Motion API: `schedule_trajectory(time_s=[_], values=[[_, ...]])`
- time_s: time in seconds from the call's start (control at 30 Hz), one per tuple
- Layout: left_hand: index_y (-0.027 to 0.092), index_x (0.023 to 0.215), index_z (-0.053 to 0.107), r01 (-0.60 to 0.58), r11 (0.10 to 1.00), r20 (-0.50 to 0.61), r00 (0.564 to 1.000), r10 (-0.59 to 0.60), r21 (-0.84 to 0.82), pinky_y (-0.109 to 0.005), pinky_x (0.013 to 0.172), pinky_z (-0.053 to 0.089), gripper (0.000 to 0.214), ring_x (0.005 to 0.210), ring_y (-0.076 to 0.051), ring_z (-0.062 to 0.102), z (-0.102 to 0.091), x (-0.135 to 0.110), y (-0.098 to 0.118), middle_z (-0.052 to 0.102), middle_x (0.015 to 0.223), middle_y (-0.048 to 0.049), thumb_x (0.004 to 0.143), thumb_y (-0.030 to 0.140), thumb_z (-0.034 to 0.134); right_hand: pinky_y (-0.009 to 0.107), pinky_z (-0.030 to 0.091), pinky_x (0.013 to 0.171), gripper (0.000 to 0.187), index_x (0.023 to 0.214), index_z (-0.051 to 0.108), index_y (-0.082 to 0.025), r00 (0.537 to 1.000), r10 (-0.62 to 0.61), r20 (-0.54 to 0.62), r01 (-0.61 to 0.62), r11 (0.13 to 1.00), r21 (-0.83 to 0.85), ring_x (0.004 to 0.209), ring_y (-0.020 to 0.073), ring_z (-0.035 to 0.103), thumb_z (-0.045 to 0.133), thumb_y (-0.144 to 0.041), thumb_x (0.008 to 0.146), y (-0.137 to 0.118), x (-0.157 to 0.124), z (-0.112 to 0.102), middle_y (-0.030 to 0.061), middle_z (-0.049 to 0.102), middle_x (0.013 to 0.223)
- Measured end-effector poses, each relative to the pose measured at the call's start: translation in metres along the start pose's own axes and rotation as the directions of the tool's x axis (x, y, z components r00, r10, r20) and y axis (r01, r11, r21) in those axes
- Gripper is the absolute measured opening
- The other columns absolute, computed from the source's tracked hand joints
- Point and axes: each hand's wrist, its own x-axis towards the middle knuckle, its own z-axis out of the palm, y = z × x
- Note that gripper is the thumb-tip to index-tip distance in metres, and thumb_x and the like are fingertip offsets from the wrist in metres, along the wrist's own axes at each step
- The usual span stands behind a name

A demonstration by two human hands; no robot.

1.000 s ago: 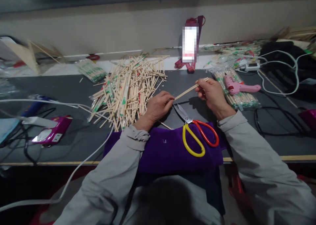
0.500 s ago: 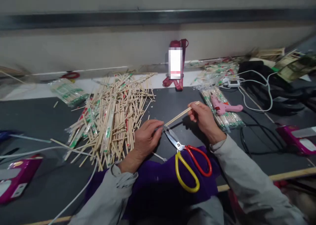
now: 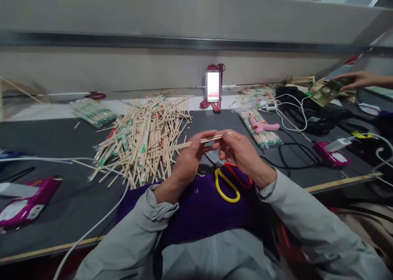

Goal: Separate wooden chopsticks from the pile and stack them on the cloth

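Observation:
Thin wooden chopsticks (image 3: 211,139) span the gap between my two hands, tilted slightly up to the right. My left hand (image 3: 188,160) is closed around their left part, and an end pokes out past it. With thumb and fingertips, my right hand (image 3: 242,154) pinches the right end. Below the hands lie scissors (image 3: 217,186) with one yellow and one red handle, the blades partly hidden behind my fingers. Left of my left hand spreads a large loose pile of chopsticks (image 3: 150,132), some in clear wrappers with green and red print.
A pink glue gun (image 3: 264,125) rests on a bagged chopstick bundle (image 3: 253,130) at right. Another bundle (image 3: 93,113) lies back left. A phone (image 3: 213,85) stands on a red holder. Magenta devices (image 3: 39,196) and white cables flank me. Another person's hand (image 3: 357,80) reaches in, far right.
Both hands have come closer together, and the chopsticks now lie flatter, with an end showing left of my left hand. The view has tilted up; another person's hand appears at right.

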Motion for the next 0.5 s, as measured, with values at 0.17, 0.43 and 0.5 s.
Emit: schedule_trajectory(time_s=[0.17, 0.43, 0.5], values=[[0.018, 0.066, 0.057, -0.103, 0.995, -0.097, 0.990, 0.102, -0.004, -0.031, 0.069, 0.054, 0.034, 0.054, -0.012, 0.056, 0.001, -0.006, 0.060, 0.053, 0.055, 0.0024, 0.092, 0.040, 0.049, 0.035, 0.046, 0.077, 0.036, 0.111, 0.063, -0.018, 0.989, -0.104, 0.109, 0.146, 0.488, -0.861, 0.089, 0.0229, 0.061, 0.056, -0.043, 0.086, 0.013, -0.032, -0.016, 0.0097, 0.068, 0.100], [0.017, 0.080, 0.069, 0.003, 0.460, 0.187, 0.912, -0.366, 0.888, -0.022, 0.063, 0.045, 0.016, 0.067, -0.012, 0.063, -0.006, -0.071, 0.049, 0.069, 0.073, -0.0002, 0.086, 0.025, 0.056, 0.038, 0.043, 0.088, 0.048, 0.131, 0.056, -0.013, 0.969, 0.070, 0.237, 0.240, -0.033, -0.970, 0.104, 0.0282, 0.054, 0.049, -0.031, 0.087, 0.045, -0.038, -0.016, 0.0137, 0.062, 0.122], [0.019, 0.092, 0.071, -0.110, 0.251, 0.208, 0.890, -0.406, 0.962, -0.024, 0.065, 0.047, 0.017, 0.074, -0.016, 0.066, -0.007, -0.094, 0.033, 0.072, 0.085, -0.0030, 0.086, 0.025, 0.055, 0.038, 0.043, 0.089, 0.047, 0.130, 0.057, -0.013, 0.961, 0.066, 0.267, 0.270, -0.039, -0.962, 0.103, 0.0280, 0.054, 0.049, -0.031, 0.087, 0.044, -0.037, -0.023, 0.0127, 0.063, 0.121]])
